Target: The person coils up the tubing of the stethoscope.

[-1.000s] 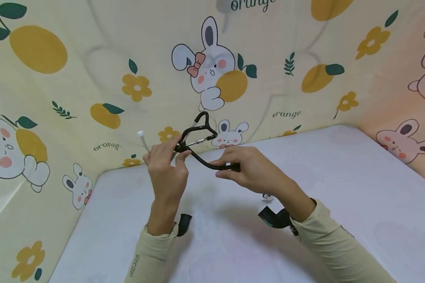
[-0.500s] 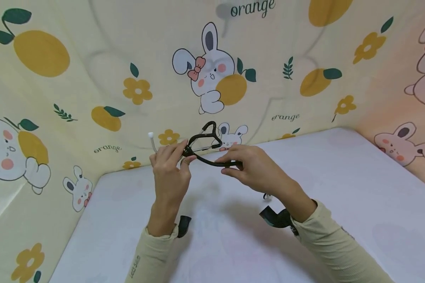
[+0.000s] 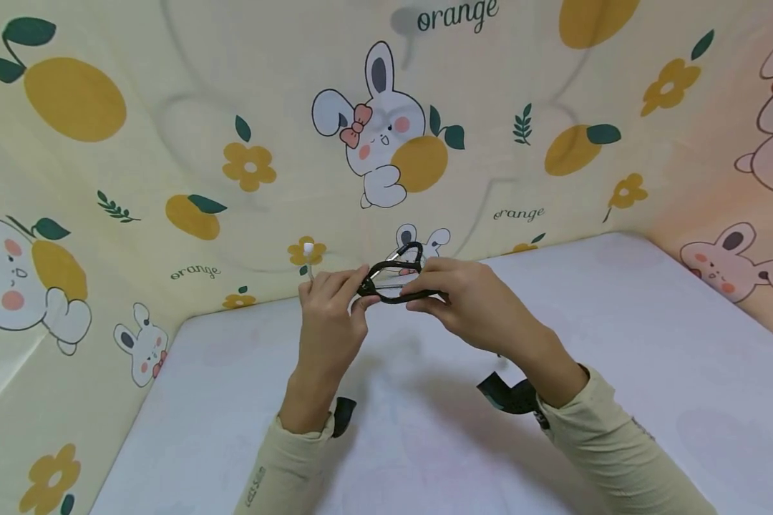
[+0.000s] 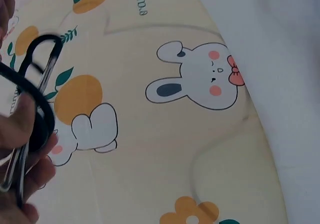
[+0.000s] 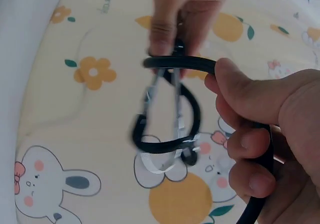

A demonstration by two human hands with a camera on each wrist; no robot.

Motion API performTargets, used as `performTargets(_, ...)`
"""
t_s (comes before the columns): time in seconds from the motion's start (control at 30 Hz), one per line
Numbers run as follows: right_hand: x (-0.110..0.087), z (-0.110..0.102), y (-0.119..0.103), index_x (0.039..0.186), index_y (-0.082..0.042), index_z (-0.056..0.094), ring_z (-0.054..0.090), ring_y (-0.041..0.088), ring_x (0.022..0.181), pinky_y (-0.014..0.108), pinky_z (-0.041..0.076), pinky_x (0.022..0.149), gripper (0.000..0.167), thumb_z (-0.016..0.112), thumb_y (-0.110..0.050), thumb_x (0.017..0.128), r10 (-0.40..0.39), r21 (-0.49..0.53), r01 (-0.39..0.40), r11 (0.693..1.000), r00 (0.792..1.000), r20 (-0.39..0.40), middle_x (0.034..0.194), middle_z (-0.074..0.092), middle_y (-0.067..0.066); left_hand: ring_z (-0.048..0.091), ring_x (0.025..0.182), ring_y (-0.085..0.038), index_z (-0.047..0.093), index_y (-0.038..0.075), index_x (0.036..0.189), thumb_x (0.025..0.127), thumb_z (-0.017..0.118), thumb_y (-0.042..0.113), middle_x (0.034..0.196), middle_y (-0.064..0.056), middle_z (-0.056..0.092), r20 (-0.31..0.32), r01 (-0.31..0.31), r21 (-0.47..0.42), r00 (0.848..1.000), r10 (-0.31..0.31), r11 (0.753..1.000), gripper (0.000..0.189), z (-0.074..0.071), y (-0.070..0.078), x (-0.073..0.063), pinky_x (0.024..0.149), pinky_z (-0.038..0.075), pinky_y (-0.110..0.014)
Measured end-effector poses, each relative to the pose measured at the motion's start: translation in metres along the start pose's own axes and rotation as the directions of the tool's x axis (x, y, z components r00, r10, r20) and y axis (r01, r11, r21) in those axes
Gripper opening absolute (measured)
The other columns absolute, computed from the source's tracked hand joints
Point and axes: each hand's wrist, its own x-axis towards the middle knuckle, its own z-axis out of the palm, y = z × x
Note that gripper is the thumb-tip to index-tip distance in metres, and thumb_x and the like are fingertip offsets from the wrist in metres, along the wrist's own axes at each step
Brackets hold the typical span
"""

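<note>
Both hands hold a stethoscope (image 5: 180, 62) up in front of the printed backdrop. Its black tubing is bent into a loop beside the silver metal ear tubes (image 4: 48, 73). My left hand (image 3: 331, 311) pinches the folded part between thumb and fingers, and a white eartip (image 3: 308, 249) sticks up behind its knuckles. With thumb and fingers, my right hand (image 3: 473, 300) grips the tubing close to the left hand. In the right wrist view the tubing runs on down through the curled right fingers (image 5: 250, 141). The rest of the tubing is hidden behind the right hand.
A white table surface (image 3: 412, 443) lies under the hands. A cream backdrop (image 3: 464, 64) with rabbits and oranges rises behind and at the sides. Black pieces stick out at the left wrist (image 3: 343, 416) and right wrist (image 3: 505, 395).
My left hand has moved right toward the right hand, bringing the ear tubes along. The tubing between the hands is now bent into a tighter loop. The right hand has barely moved.
</note>
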Motion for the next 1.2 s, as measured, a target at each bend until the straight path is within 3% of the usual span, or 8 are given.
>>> performTargets(0.03, 0.0, -0.001, 0.001, 0.099, -0.015, 0.078, 0.059, 0.005, 0.074, 0.024, 0.049, 0.065, 0.015, 0.079, -0.017, 0.084, -0.001, 0.003, 0.001, 1.0, 1.0, -0.017, 0.088, 0.066, -0.006, 0.061, 0.094, -0.025, 0.072, 0.004, 0.119, 0.08, 0.082, 0.016, 0.103, -0.009, 0.073, 0.028, -0.02, 0.005, 0.999, 0.019, 1.0, 0.042, 0.001, 0.001, 0.0, 0.081, 0.033, -0.041)
performTargets(0.17, 0.0, -0.006, 0.003, 0.098, -0.014, 0.076, 0.062, 0.007, 0.077, 0.024, 0.052, 0.067, 0.013, 0.078, -0.016, 0.085, 0.022, 0.009, -0.022, 1.0, 0.999, -0.047, 0.091, 0.067, -0.005, 0.061, 0.096, -0.022, 0.071, 0.005, 0.12, 0.081, 0.081, 0.017, 0.106, -0.006, 0.073, 0.119, -0.115, -0.001, 0.986, 0.114, 0.993, 0.042, 0.005, 0.004, -0.001, 0.081, 0.034, -0.039)
performTargets(0.3, 0.0, -0.008, 0.004, 0.099, -0.014, 0.076, 0.063, 0.01, 0.082, 0.026, 0.054, 0.07, 0.013, 0.076, -0.015, 0.086, 0.042, 0.019, -0.04, 0.999, 0.997, -0.059, 0.095, 0.067, -0.003, 0.059, 0.099, -0.021, 0.07, 0.006, 0.121, 0.084, 0.08, 0.016, 0.108, -0.004, 0.071, 0.163, -0.213, -0.003, 0.964, 0.211, 0.977, 0.04, 0.004, 0.009, -0.002, 0.081, 0.035, -0.037)
performTargets(0.47, 0.001, -0.011, 0.006, 0.099, -0.015, 0.075, 0.062, 0.01, 0.083, 0.027, 0.052, 0.071, 0.013, 0.074, -0.016, 0.087, 0.083, 0.051, -0.079, 0.996, 0.994, -0.066, 0.096, 0.068, -0.004, 0.057, 0.104, -0.02, 0.069, 0.006, 0.12, 0.087, 0.078, 0.018, 0.109, -0.001, 0.069, 0.201, -0.286, -0.056, 0.935, 0.291, 0.957, 0.036, 0.001, 0.014, -0.002, 0.084, 0.034, -0.037)
performTargets(0.73, 0.001, -0.019, 0.013, 0.098, -0.016, 0.076, 0.055, 0.009, 0.075, 0.023, 0.047, 0.065, 0.012, 0.076, -0.013, 0.086, 0.118, 0.144, -0.106, 0.984, 0.99, -0.082, 0.09, 0.067, -0.006, 0.058, 0.1, -0.017, 0.071, 0.008, 0.114, 0.08, 0.084, 0.025, 0.106, -0.001, 0.072, 0.125, -0.367, -0.19, 0.911, 0.394, 0.911, 0.04, -0.004, 0.017, 0.001, 0.084, 0.034, -0.036)
performTargets(0.9, 0.0, -0.022, 0.015, 0.097, -0.018, 0.077, 0.057, 0.008, 0.077, 0.022, 0.047, 0.066, 0.014, 0.078, -0.012, 0.084, 0.111, 0.206, -0.098, 0.974, 0.993, -0.05, 0.091, 0.07, -0.008, 0.059, 0.094, -0.015, 0.073, 0.008, 0.104, 0.076, 0.087, 0.028, 0.098, 0.001, 0.074, 0.07, -0.442, -0.207, 0.883, 0.464, 0.873, 0.037, -0.003, 0.021, 0.002, 0.082, 0.035, -0.034)
performTargets(1.1, 0.001, -0.02, 0.02, 0.097, -0.016, 0.079, 0.062, 0.008, 0.079, 0.02, 0.051, 0.069, 0.015, 0.079, -0.01, 0.083, 0.125, 0.26, -0.106, 0.96, 0.99, -0.059, 0.092, 0.072, -0.007, 0.058, 0.09, -0.015, 0.068, 0.007, 0.107, 0.074, 0.089, 0.026, 0.094, 0.001, 0.072, 0.044, -0.438, -0.227, 0.888, 0.458, 0.87, 0.043, -0.003, 0.022, 0.002, 0.082, 0.036, -0.033)
performTargets(1.2, 0.002, -0.018, 0.023, 0.094, -0.017, 0.079, 0.063, 0.007, 0.077, 0.019, 0.051, 0.068, 0.013, 0.08, -0.01, 0.082, 0.132, 0.29, -0.098, 0.952, 0.986, -0.098, 0.089, 0.073, -0.006, 0.059, 0.09, -0.015, 0.068, 0.009, 0.108, 0.074, 0.089, 0.025, 0.094, 0.002, 0.072, 0.025, -0.457, -0.232, 0.88, 0.475, 0.859, 0.043, -0.003, 0.023, 0.002, 0.081, 0.036, -0.034)
